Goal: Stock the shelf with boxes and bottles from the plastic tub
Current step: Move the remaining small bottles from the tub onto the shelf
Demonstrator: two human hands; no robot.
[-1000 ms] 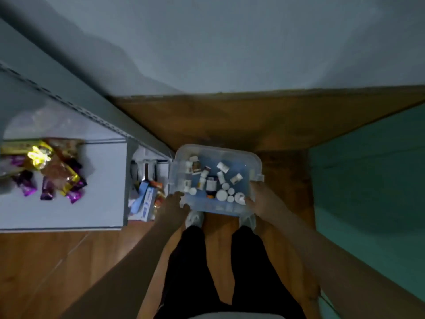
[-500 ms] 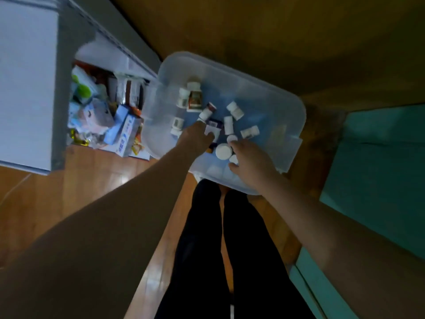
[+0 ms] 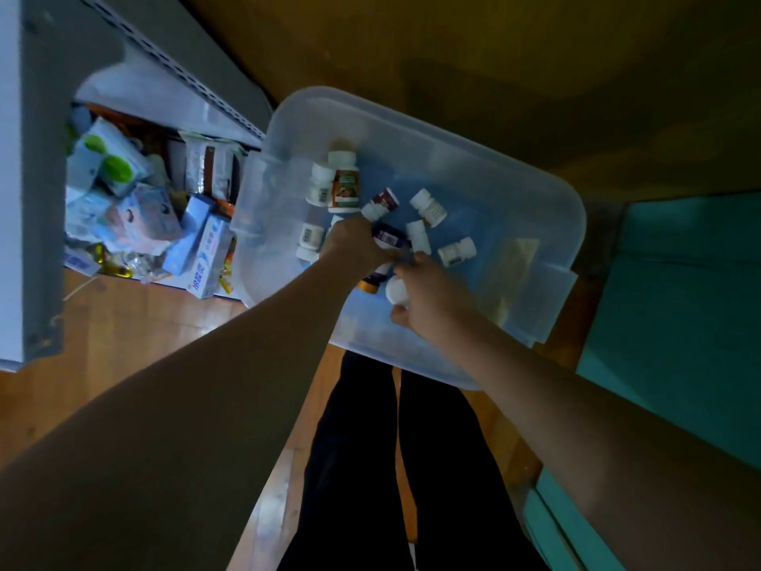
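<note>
A translucent plastic tub (image 3: 453, 133) sits on the wooden floor in front of my legs, with several small white-capped bottles (image 3: 428, 208) lying on its blue bottom. My left hand (image 3: 354, 245) reaches into the middle of the tub, its fingers curled round a purple-labelled bottle (image 3: 372, 280) with an orange end. Close beside it, my right hand (image 3: 428, 298) grips a bottle with a round white cap (image 3: 396, 291). The two hands almost touch. The grey shelf (image 3: 37, 199) stands to the left of the tub.
The shelf's bottom level holds crowded boxes (image 3: 206, 257) and packets (image 3: 206, 166) right next to the tub's left wall. A teal surface (image 3: 679, 302) lies to the right. My dark-trousered legs (image 3: 391, 467) stand just behind the tub.
My hands have left the tub's sides and gone inside it. Over the last half second both have closed on bottles near the middle, and the view has tilted down and come closer.
</note>
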